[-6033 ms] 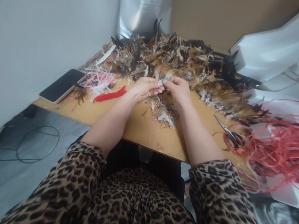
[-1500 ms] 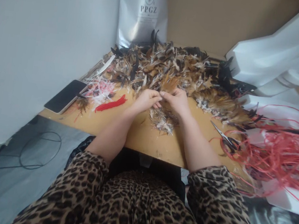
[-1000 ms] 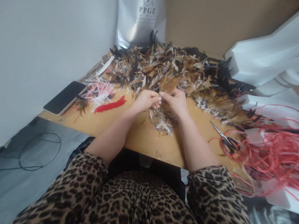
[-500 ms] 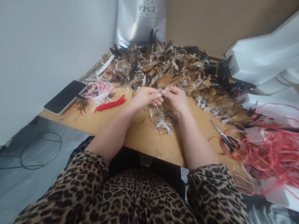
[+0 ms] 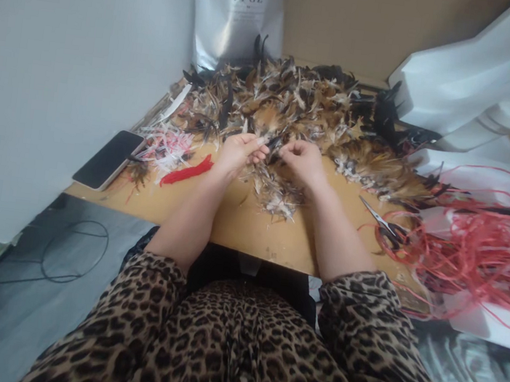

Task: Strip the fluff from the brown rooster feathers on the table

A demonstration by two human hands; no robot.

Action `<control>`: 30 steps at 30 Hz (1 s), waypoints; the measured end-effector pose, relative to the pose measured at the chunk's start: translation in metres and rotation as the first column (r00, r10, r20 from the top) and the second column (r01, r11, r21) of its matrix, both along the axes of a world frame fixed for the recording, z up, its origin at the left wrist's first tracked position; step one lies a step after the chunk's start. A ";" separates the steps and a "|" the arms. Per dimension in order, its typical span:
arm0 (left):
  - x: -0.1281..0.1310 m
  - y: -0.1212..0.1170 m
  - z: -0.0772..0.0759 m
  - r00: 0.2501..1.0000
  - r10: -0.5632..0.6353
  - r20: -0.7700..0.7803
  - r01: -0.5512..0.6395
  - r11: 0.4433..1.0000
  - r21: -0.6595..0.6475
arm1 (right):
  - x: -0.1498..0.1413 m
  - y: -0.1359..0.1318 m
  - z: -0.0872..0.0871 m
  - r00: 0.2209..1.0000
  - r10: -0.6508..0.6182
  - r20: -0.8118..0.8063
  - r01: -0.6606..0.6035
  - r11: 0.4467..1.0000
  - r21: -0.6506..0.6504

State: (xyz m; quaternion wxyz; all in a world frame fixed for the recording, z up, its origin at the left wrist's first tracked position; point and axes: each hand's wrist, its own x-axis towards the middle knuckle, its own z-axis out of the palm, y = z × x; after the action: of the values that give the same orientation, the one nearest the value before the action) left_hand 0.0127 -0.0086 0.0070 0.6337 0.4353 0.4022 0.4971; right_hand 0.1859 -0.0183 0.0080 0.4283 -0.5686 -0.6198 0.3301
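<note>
A big heap of brown, black and white feathers covers the back of the wooden table. My left hand and my right hand rest at the heap's near edge, fingers curled. Between their pinched fingertips runs a small dark feather. Below my hands lies a smaller pile of pale, speckled feathers.
A phone lies at the table's left edge beside pink-white strips and a red strip. Scissors lie at the right by tangled red cord. A silver bag stands at the back; white sheets lean at the right.
My hands have drawn slightly apart, and a dark feather now shows between the fingertips. The view has tilted a little.
</note>
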 end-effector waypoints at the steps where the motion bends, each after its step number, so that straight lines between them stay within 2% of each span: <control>1: -0.001 0.001 0.000 1.000 0.023 0.012 -0.023 1.000 -0.001 | 0.004 -0.001 0.002 0.994 0.025 0.102 -0.020 0.999 -0.048; 4: -0.002 0.002 0.001 0.998 0.060 0.033 -0.060 0.998 -0.002 | 0.012 -0.004 0.006 0.940 0.162 0.301 -0.092 0.968 -0.234; 6: -0.002 0.001 0.002 0.997 0.069 0.034 -0.069 0.998 -0.004 | 0.011 -0.006 0.008 0.884 0.224 0.410 -0.107 0.951 -0.289; 10: -0.002 0.001 0.002 0.996 0.089 0.017 -0.089 0.996 -0.013 | -0.002 -0.010 0.011 0.748 0.273 0.605 -0.122 0.953 -0.278; 13: -0.002 0.001 0.001 0.997 0.083 0.012 -0.083 0.997 -0.002 | -0.012 -0.013 0.010 0.674 0.248 0.696 -0.096 0.963 -0.250; 15: -0.003 0.001 0.001 0.997 0.078 0.013 -0.078 0.997 0.003 | -0.014 -0.013 0.008 0.662 0.208 0.720 -0.067 0.973 -0.219; 16: -0.003 0.001 0.002 0.997 0.079 0.013 -0.079 0.997 -0.002 | -0.013 -0.013 0.007 0.683 0.194 0.704 -0.064 0.976 -0.208; 18: -0.002 0.000 0.003 0.997 0.082 0.009 -0.082 0.996 -0.020 | -0.007 -0.011 0.005 0.789 0.183 0.587 -0.070 0.975 -0.210; 20: -0.002 -0.001 0.004 0.997 0.075 0.008 -0.074 0.997 -0.036 | 0.002 -0.008 0.005 0.921 0.163 0.354 -0.074 0.965 -0.253; 22: -0.002 -0.001 0.004 0.998 0.057 0.014 -0.057 0.997 -0.045 | 0.010 -0.005 0.006 0.990 0.112 0.091 -0.079 0.948 -0.309; 24: -0.001 -0.001 0.003 0.999 0.039 0.017 -0.037 0.997 -0.061 | 0.016 -0.002 0.007 0.987 0.074 -0.142 -0.118 0.936 -0.333; 26: -0.001 -0.001 0.002 1.000 0.024 0.016 -0.022 0.996 -0.086 | 0.018 0.000 0.008 0.940 0.053 -0.337 -0.164 0.937 -0.309; 30: 0.002 -0.003 0.000 0.999 -0.032 0.020 0.034 0.990 -0.139 | 0.012 0.003 0.007 0.823 0.013 -0.568 -0.161 0.964 -0.210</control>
State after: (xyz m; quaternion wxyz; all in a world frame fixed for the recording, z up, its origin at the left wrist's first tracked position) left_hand 0.0148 -0.0114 0.0066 0.6742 0.3922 0.4230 0.4613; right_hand 0.1981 -0.0155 0.0149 0.5014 -0.4663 -0.4455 0.5769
